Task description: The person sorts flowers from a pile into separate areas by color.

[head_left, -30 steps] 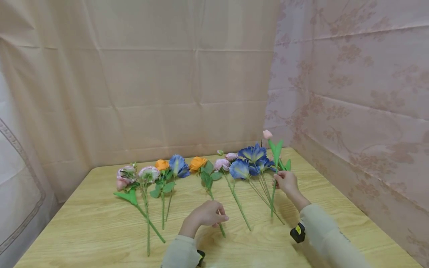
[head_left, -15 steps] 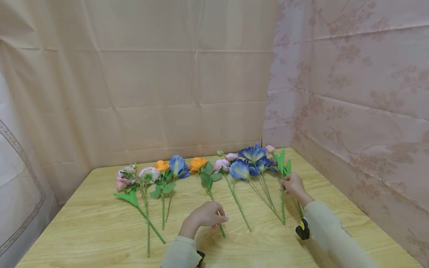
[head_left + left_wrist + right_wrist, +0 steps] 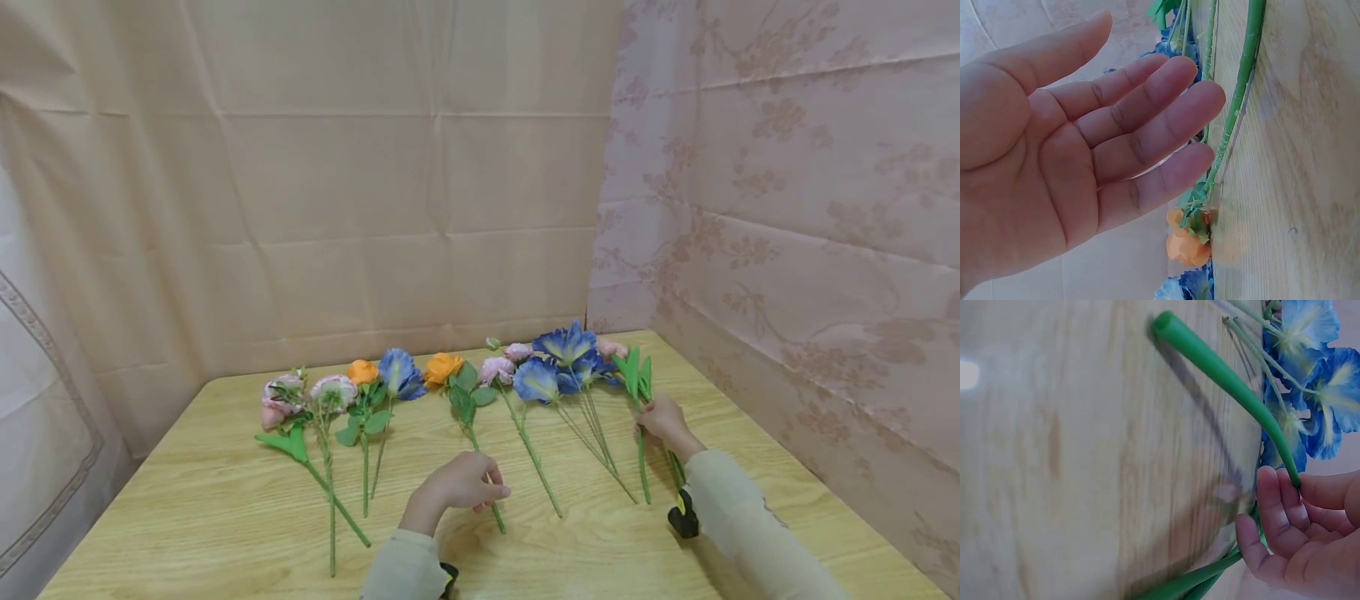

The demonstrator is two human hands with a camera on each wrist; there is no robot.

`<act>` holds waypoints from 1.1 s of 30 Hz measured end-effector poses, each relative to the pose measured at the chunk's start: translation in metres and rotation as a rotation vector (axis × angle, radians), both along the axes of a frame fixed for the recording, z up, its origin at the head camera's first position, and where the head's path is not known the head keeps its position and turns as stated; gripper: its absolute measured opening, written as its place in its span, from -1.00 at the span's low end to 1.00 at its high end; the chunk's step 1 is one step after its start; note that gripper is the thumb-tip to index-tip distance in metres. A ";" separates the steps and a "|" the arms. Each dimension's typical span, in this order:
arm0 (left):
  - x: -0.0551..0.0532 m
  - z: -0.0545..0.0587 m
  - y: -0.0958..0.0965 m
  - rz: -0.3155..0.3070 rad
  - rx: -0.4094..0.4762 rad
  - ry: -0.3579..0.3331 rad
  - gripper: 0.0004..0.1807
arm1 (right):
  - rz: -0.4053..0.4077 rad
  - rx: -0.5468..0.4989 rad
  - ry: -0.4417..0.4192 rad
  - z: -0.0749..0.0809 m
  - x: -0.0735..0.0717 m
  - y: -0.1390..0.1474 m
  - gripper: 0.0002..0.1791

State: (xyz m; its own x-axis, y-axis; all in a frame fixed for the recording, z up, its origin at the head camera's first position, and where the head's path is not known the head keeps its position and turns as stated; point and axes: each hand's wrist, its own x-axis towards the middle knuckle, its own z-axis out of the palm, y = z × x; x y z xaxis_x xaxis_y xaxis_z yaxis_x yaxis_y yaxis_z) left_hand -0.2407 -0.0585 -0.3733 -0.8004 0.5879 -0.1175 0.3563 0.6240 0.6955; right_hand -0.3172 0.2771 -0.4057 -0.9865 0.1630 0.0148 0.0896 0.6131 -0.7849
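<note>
My right hand [image 3: 666,423] pinches the green stem [image 3: 1229,387] of an artificial tulip between thumb and fingers, at the table's right side. The tulip's upright green leaves [image 3: 634,377] rise beside pink petals at the back. In the right wrist view the stem's cut end points away from the hand, with its shadow on the wood. My left hand [image 3: 461,481] hovers over the stem of an orange rose [image 3: 444,367]. The left wrist view shows that palm bare, its fingers [image 3: 1172,115] loosely extended and holding nothing.
Blue irises [image 3: 566,358] lie left of the tulip, with a pale pink flower [image 3: 497,369] beside them. More green stems [image 3: 1194,578] lie under the right hand. On the left are pink-white blooms [image 3: 333,390], another orange rose [image 3: 363,371] and a blue iris [image 3: 401,373]. Curtains [image 3: 375,167] hang behind the table.
My right hand has moved right and lowered the tulip, whose pink head stood high above the irises and is now down at their level. The left hand has stayed in place.
</note>
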 end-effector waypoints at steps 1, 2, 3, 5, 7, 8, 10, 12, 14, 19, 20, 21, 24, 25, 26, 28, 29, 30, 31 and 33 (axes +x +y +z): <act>0.000 0.000 0.000 -0.001 -0.003 0.000 -0.84 | -0.002 -0.001 -0.005 -0.001 0.000 0.001 -0.70; 0.000 0.000 0.000 -0.001 -0.004 0.001 -0.84 | -0.003 0.000 -0.009 -0.002 -0.001 0.002 -0.73; 0.000 0.000 0.000 -0.001 -0.004 -0.002 -0.84 | -0.004 0.001 -0.013 -0.002 -0.001 0.003 -0.76; 0.000 0.000 0.000 0.000 -0.002 -0.003 -0.83 | -0.013 0.010 -0.020 -0.002 -0.001 0.005 -0.80; 0.000 -0.001 -0.001 0.000 -0.001 -0.004 -0.83 | -0.019 0.024 -0.025 -0.003 -0.002 0.006 -0.79; 0.000 -0.001 -0.001 0.000 0.000 -0.003 -0.83 | -0.021 0.032 -0.028 -0.003 -0.002 0.006 -0.77; 0.000 -0.001 -0.001 0.000 -0.002 -0.001 -0.82 | -0.028 0.041 -0.035 -0.003 -0.002 0.007 -0.74; 0.000 -0.001 -0.001 -0.001 -0.006 -0.003 -0.83 | -0.030 0.030 -0.043 -0.003 -0.002 0.008 -0.72; 0.000 -0.001 -0.002 -0.002 -0.010 -0.006 -0.83 | -0.035 0.026 -0.052 -0.003 -0.002 0.008 -0.71; -0.001 -0.002 -0.002 -0.003 -0.015 -0.017 -0.83 | -0.043 0.017 -0.046 -0.004 -0.003 0.009 -0.73; -0.001 -0.002 -0.002 -0.002 -0.015 -0.019 -0.83 | -0.047 0.016 -0.046 -0.004 -0.003 0.009 -0.73; -0.001 -0.002 -0.002 -0.001 -0.015 -0.020 -0.83 | -0.050 0.017 -0.045 -0.005 -0.004 0.009 -0.73; -0.001 -0.003 -0.003 0.002 -0.020 -0.023 -0.84 | -0.057 0.014 -0.043 -0.005 -0.005 0.009 -0.75; -0.001 -0.003 -0.003 0.005 -0.024 -0.026 -0.84 | -0.062 0.014 -0.042 -0.005 -0.005 0.008 -0.76; 0.000 -0.003 -0.003 0.008 -0.030 -0.027 -0.84 | -0.064 0.012 -0.041 -0.005 -0.005 0.008 -0.77; -0.001 -0.003 -0.003 0.015 -0.042 -0.031 -0.85 | -0.072 -0.014 -0.040 -0.006 -0.005 0.009 -0.79; -0.001 -0.003 -0.003 0.015 -0.048 -0.031 -0.85 | -0.077 -0.031 -0.043 -0.006 -0.006 0.009 -0.80; -0.001 -0.003 -0.002 0.017 -0.054 -0.032 -0.85 | -0.082 -0.048 -0.045 -0.007 -0.006 0.010 -0.81; -0.001 -0.003 -0.002 0.020 -0.060 -0.034 -0.85 | -0.088 -0.065 -0.047 -0.007 -0.006 0.010 -0.83; -0.002 -0.003 -0.002 0.023 -0.068 -0.033 -0.85 | -0.096 -0.087 -0.053 -0.008 -0.006 0.012 -0.83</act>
State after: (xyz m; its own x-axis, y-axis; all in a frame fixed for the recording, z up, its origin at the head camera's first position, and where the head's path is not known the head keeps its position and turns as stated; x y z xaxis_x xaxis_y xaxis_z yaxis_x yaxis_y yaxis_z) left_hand -0.2425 -0.0603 -0.3761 -0.8087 0.5591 -0.1828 0.3191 0.6780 0.6622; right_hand -0.3233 0.2891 -0.4138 -0.9653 0.2554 -0.0548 0.1871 0.5297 -0.8273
